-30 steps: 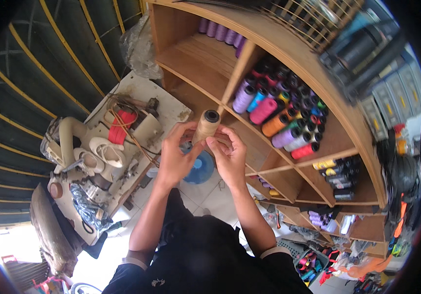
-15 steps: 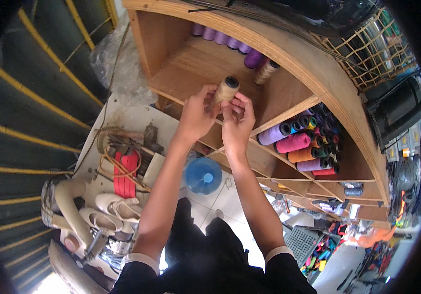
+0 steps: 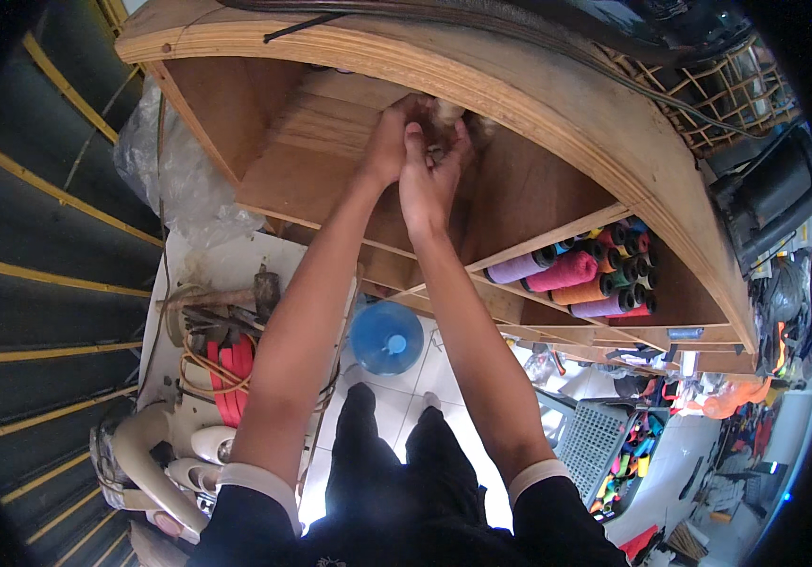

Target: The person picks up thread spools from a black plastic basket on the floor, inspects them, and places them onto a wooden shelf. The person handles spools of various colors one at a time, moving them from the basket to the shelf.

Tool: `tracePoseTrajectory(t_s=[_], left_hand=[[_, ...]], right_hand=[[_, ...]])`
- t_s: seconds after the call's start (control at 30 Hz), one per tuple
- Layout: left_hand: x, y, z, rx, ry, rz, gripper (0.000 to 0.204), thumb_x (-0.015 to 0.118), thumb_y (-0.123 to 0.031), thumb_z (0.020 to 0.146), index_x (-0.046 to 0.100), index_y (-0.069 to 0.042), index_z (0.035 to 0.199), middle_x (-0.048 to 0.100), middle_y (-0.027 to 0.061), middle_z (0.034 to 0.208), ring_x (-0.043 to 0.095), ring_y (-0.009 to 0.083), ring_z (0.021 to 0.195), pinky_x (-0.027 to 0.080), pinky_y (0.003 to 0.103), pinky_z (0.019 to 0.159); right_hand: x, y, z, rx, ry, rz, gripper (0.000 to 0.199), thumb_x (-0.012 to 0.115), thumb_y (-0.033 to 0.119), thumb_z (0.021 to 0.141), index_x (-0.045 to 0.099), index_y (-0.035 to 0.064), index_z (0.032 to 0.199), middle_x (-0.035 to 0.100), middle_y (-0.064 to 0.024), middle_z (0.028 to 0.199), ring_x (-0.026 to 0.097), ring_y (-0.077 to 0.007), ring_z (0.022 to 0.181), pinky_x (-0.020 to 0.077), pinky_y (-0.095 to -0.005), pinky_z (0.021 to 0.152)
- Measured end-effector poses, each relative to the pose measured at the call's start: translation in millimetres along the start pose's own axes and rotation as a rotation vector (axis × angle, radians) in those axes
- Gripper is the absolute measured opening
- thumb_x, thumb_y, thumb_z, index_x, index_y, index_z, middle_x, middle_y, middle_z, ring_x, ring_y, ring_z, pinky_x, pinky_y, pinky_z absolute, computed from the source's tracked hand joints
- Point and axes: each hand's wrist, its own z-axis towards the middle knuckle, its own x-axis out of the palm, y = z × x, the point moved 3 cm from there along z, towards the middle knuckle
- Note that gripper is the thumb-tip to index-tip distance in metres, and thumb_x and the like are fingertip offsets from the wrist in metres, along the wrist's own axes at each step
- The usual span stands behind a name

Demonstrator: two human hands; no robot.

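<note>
deeper into the top compartment (image 3: 321, 132) of the shelf (image 3: 614, 146), the beige spool (image 3: 445, 111) has been carried since half a second ago, and both forearms are now stretched further forward. it is seen at the tips of both hands, behind the front edge, partly hidden by fingers and shade. by the left hand (image 3: 391, 142), curled fingers are brought to its left side; by the right hand (image 3: 431, 180), thumb and forefinger are held apart, pointed up toward its lower end. whether it is gripped firmly by either cannot be told.

below, to the right, coloured spools (image 3: 562, 272) are stacked in another compartment. on the floor, a blue bottle (image 3: 386, 340) is seen between the forearms. to the left, a hammer (image 3: 265, 290), red straps (image 3: 226, 383) and pale shoes (image 3: 212, 442) are laid on a white table (image 3: 222, 253).
</note>
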Motion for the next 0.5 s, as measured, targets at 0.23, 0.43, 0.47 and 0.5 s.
tracePoseTrajectory(t_s=[0.23, 0.43, 0.47, 0.5], left_hand=[[-10, 68, 42, -0.046, 0.169, -0.044, 0.024, 0.055, -0.014, 0.086, 0.055, 0.002, 0.103, 0.060, 0.0064, 0.086, 0.053, 0.0125, 0.079, 0.047, 0.030, 0.072], [-1, 74, 45, -0.061, 0.160, -0.159, 0.022, 0.056, -0.013, 0.086, 0.055, 0.002, 0.102, 0.060, 0.0069, 0.086, 0.053, 0.0131, 0.079, 0.047, 0.031, 0.072], [-1, 75, 45, -0.063, 0.154, -0.167, 0.022, 0.056, -0.013, 0.086, 0.055, 0.002, 0.102, 0.060, 0.0070, 0.086, 0.053, 0.0132, 0.079, 0.047, 0.031, 0.072], [-2, 75, 44, -0.064, 0.148, -0.176, 0.022, 0.056, -0.013, 0.086, 0.056, 0.002, 0.102, 0.060, 0.0071, 0.086, 0.053, 0.0132, 0.080, 0.047, 0.031, 0.073]], right_hand=[[18, 13, 16, 0.056, -0.011, -0.240, 0.090, 0.071, 0.042, 0.079, 0.020, -0.0027, 0.139, 0.021, -0.0249, 0.141, 0.026, -0.0357, 0.133, 0.0253, -0.0416, 0.108], [17, 15, 18, 0.095, 0.022, -0.064, 0.098, 0.072, 0.044, 0.076, 0.015, -0.0026, 0.142, 0.017, -0.0280, 0.142, 0.013, -0.0398, 0.137, 0.0162, -0.0451, 0.112], [18, 14, 18, 0.097, 0.020, -0.049, 0.099, 0.072, 0.043, 0.076, 0.015, -0.0023, 0.142, 0.017, -0.0282, 0.142, 0.013, -0.0399, 0.137, 0.0159, -0.0453, 0.112], [18, 14, 18, 0.109, 0.026, -0.045, 0.099, 0.072, 0.043, 0.076, 0.015, -0.0020, 0.142, 0.017, -0.0280, 0.143, 0.013, -0.0399, 0.137, 0.0156, -0.0454, 0.112]])
